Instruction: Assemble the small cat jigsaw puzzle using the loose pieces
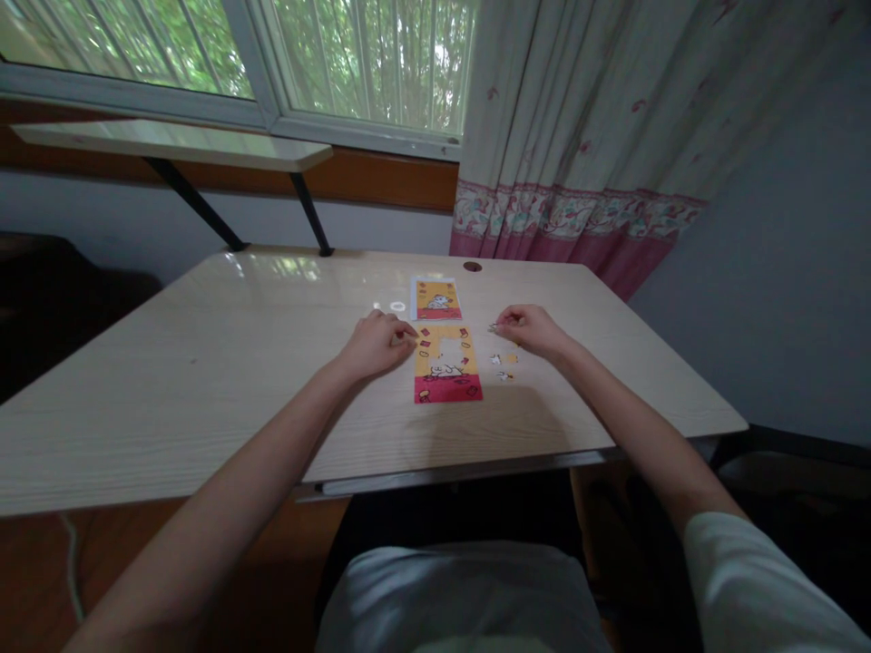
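Observation:
A partly assembled jigsaw puzzle (447,388), yellow above and red below with a white cartoon animal, lies flat on the table. A pale gap shows in its upper middle. My left hand (379,345) is at its left edge, fingers curled and tips together on the border. To the right, my right hand (534,330) pinches a small puzzle piece (494,327) just above or at the tabletop; the fingers partly cover it. Several loose puzzle pieces (504,375) lie below that hand. Behind the puzzle is a picture card (437,297) with a matching design.
The light wooden table (204,390) has a raised shelf (183,145) on black legs at the back left. A round cable hole (472,267) is near the rear edge. Beyond stand a barred window (367,63) and a patterned curtain (578,136).

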A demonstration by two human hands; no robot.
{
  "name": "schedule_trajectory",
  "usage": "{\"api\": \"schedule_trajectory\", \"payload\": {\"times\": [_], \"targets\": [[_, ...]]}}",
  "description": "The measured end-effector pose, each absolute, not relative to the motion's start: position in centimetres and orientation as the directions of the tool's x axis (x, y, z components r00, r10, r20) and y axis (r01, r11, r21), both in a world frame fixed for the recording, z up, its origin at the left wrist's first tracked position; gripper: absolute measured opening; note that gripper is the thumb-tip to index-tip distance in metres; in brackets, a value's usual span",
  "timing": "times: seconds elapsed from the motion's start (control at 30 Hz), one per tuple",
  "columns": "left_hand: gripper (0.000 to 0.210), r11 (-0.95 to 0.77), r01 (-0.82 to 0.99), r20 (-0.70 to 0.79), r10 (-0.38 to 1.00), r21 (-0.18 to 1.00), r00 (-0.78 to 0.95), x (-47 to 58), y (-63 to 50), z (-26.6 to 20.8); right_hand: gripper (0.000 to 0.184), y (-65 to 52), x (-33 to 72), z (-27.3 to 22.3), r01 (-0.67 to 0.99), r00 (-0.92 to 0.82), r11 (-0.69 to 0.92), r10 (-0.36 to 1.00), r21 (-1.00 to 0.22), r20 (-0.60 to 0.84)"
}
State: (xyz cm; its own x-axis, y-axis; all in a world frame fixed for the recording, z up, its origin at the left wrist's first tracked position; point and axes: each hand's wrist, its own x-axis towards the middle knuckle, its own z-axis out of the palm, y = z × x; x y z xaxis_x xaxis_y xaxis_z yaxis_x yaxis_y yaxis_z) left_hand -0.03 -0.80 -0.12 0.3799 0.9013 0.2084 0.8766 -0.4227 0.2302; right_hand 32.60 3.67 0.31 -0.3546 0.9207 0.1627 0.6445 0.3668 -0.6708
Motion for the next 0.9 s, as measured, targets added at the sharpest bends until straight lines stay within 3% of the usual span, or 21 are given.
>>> {"api": "schedule_trajectory", "payload": {"times": [0.23,0.47,0.9], "targets": [[0.07,-0.483,0.849,0.101,0.876,0.213,0.472,-1.1,-0.1,-1.9,0.012,1.1,26.2,1.4,0.479,-0.592,0.331,0.806,-0.813,-0.021],[0.072,-0.476,0.856,0.047,0.877,0.201,0.477,-1.2,0.1,-2.0,0.013,0.6,22.8,0.6,0.479,-0.654,0.358,0.754,-0.801,-0.054],[0.068,-0.473,0.859,0.049,0.88,0.196,0.473,-1.0,0.0,-1.7,0.014,0.7,22.9,0.4,0.513,-0.665,0.501,0.746,-0.697,0.046]]}}
